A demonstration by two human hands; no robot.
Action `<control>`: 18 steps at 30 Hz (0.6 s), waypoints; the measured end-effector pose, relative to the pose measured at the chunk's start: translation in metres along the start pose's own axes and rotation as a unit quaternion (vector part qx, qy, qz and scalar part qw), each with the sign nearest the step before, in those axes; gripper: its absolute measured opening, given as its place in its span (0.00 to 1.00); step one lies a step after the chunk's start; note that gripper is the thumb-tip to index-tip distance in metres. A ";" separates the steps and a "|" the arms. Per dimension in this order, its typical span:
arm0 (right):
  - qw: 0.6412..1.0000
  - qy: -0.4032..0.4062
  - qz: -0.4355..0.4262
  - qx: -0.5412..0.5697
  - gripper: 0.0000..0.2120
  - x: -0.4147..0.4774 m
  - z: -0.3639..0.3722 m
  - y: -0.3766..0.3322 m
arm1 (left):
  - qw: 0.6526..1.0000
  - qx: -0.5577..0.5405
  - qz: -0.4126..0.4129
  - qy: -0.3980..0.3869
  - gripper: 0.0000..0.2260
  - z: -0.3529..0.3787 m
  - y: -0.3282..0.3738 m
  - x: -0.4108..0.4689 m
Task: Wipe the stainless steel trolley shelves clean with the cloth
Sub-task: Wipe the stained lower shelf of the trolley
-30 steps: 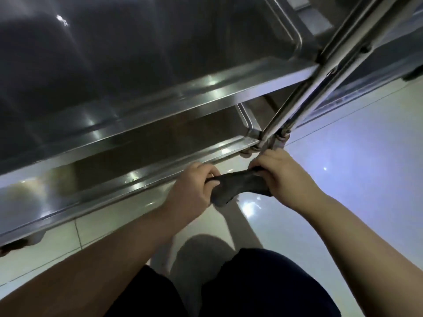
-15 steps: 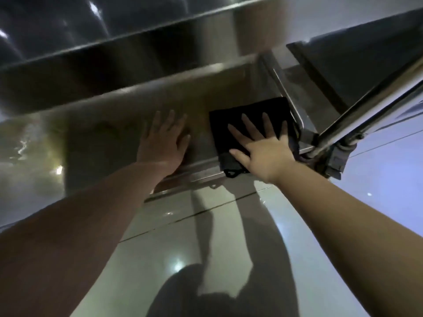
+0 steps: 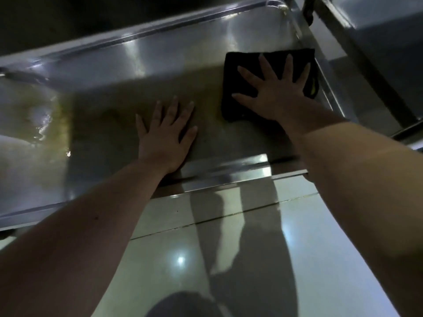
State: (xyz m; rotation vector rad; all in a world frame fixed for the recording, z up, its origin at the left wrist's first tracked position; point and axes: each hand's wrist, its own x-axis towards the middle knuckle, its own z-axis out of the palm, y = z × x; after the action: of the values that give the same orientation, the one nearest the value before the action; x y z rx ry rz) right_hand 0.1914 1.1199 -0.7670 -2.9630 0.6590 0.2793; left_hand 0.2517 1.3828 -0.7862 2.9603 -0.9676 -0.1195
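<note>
Now cloth deeper on shelf; right hand fingers splayed flat atop, left hand flat beside.

Dim, soft picture. Streaky glare runs across the steel shelf. A bright spot reflects off the glossy floor, where long shadows fall. The shelf's left side smears with blur, and the edges bow from the wide lens.

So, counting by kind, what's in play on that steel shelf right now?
Hands: 2, the left hand flat on bare steel, the right hand flat on the cloth
Black cloth: 1
Steel shelf under them: 1
Total: 4
</note>
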 end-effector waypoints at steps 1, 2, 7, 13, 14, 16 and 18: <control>1.000 -0.005 0.014 0.002 0.36 0.014 -0.002 -0.005 | 1.000 -0.004 0.000 0.001 0.25 0.000 -0.001 0.000; 1.000 -0.012 0.024 0.003 0.36 0.024 -0.003 -0.009 | 1.000 -0.010 0.001 0.001 0.25 0.001 -0.002 0.000; 0.999 -0.017 -0.001 0.041 0.34 -0.018 0.007 -0.013 | 1.000 -0.014 -0.004 -0.006 0.25 0.002 -0.003 0.002; 0.995 -0.037 -0.092 0.025 0.30 -0.151 0.034 -0.018 | 1.000 -0.013 -0.005 0.002 0.25 0.004 0.000 0.000; 0.994 -0.041 -0.096 0.031 0.29 -0.150 0.033 -0.017 | 1.000 -0.012 -0.005 0.005 0.25 0.004 0.000 0.000; 0.995 -0.033 -0.088 0.036 0.27 -0.122 0.029 -0.021 | 1.000 -0.011 -0.007 0.006 0.25 0.005 0.001 -0.002; 0.997 0.001 -0.074 0.026 0.28 -0.071 0.022 -0.032 | 1.000 -0.010 -0.008 0.005 0.25 0.006 0.002 -0.001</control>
State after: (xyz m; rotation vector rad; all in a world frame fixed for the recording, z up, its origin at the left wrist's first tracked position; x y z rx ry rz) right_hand 0.1382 1.1804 -0.7728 -2.9420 0.4360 0.2425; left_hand 0.2494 1.3821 -0.7917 2.9484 -0.9347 -0.1154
